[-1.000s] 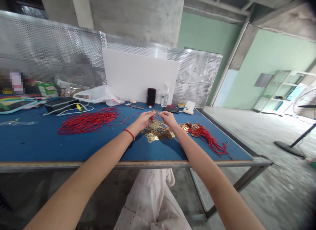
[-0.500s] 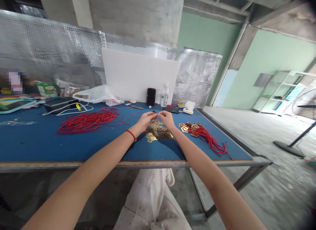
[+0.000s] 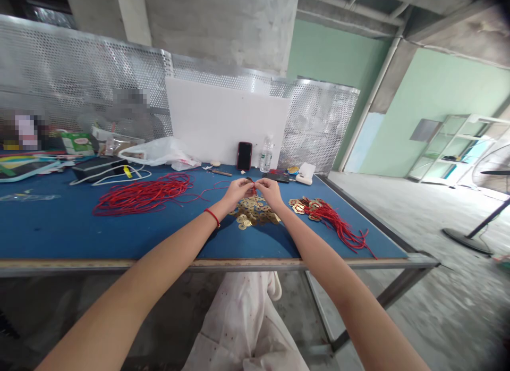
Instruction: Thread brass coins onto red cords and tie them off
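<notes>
My left hand [image 3: 236,193] and my right hand [image 3: 270,193] meet above a pile of gold coins [image 3: 255,213] with holes in them. Both are closed in a pinch on a thin red cord [image 3: 254,189] that shows between the fingertips. A small dark piece peeks out at the left fingertips; its kind is too small to make out. To the left lies a bundle of red cord [image 3: 143,194], with loose strands running toward my left hand. Right of the pile are gold coin ornaments [image 3: 311,207] with red cords [image 3: 346,230] tied on.
At the back of the blue table [image 3: 71,233] stand a phone [image 3: 244,156] and a water bottle [image 3: 266,156]. A white plastic bag [image 3: 163,152], a black box [image 3: 98,169] with a white cable, and a white case [image 3: 304,177] lie there too. The table's front edge [image 3: 167,266] runs under my forearms.
Hardly anything differs. My hands stay pinched together over the coins, with only a slight shift of the fingers, and the view has moved a little.
</notes>
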`<state>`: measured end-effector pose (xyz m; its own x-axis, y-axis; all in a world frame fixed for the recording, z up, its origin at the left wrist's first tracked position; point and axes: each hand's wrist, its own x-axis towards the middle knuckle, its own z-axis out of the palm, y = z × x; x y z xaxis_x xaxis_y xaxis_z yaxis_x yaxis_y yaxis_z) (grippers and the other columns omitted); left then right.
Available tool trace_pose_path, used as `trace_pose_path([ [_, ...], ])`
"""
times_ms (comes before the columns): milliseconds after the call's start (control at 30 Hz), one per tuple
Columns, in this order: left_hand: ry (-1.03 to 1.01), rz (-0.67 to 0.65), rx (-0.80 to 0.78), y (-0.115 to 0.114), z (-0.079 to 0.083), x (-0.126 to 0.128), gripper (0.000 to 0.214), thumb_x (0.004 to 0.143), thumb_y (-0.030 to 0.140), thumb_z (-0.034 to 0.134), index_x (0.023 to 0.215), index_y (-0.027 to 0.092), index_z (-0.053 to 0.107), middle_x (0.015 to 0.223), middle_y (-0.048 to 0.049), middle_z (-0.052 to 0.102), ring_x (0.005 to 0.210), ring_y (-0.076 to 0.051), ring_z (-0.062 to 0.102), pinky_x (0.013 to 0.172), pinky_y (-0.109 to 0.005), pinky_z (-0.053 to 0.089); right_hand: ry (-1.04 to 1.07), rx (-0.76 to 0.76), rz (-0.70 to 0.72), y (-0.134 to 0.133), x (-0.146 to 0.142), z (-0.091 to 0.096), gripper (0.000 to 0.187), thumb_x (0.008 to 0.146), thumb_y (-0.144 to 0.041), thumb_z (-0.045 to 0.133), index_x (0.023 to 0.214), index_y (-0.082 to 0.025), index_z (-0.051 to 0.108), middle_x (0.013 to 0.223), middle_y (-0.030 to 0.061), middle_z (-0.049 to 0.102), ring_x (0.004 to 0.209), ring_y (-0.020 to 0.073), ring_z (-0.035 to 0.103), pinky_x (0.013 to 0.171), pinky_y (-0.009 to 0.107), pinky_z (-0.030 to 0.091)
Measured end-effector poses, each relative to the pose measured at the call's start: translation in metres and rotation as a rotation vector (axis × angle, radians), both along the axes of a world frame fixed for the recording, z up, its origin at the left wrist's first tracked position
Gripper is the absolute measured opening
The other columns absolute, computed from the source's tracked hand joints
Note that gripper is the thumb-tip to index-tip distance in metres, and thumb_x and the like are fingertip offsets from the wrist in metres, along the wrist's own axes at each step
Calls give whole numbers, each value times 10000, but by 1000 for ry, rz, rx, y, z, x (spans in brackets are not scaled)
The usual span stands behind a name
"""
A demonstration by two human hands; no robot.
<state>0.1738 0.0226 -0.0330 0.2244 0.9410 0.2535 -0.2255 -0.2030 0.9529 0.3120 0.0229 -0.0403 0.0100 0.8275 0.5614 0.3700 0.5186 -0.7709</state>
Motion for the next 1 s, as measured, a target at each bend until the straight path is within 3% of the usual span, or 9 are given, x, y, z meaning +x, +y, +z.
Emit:
trace_pose_path([
  [167,1,1,58,4,-3,-1,279,617,337,754,731,128,609,693,-18,623,647,-137,597,690,-289,479,3,-11,18,2,2,1,297,691,-435,614,730,-147,677,524,-31,490,516,99,392,506,229,300],
  [333,52,9,116,4,-3,-3,299,596,362,763,707,123,621,642,-17,603,585,-123,552,606,-262,440,19,-74,66,4,6,2,268,647,-395,655,725,-141,692,595,0,581,564,112,461,549,233,351],
  [633,158,47,176,4,0,-6,320,556,381,782,668,127,622,607,-13,588,578,-129,533,579,-265,427,-130,-74,-15,1,9,5,277,645,-394,659,708,-130,710,527,-22,504,532,94,398,501,222,283],
  [833,131,-25,99,4,2,-9,328,559,371,799,709,126,641,637,-10,596,585,-113,534,603,-255,432,-156,-58,22,-1,11,8,256,668,-369,604,691,-127,684,519,-32,487,515,84,373,495,216,269],
  [1000,42,-182,-99,4,6,-13,259,580,249,809,727,108,650,653,-19,597,593,-106,561,631,-252,456,-135,-56,79,-3,12,12,209,657,-331,563,669,-136,637,515,-36,483,511,86,379,500,214,277],
])
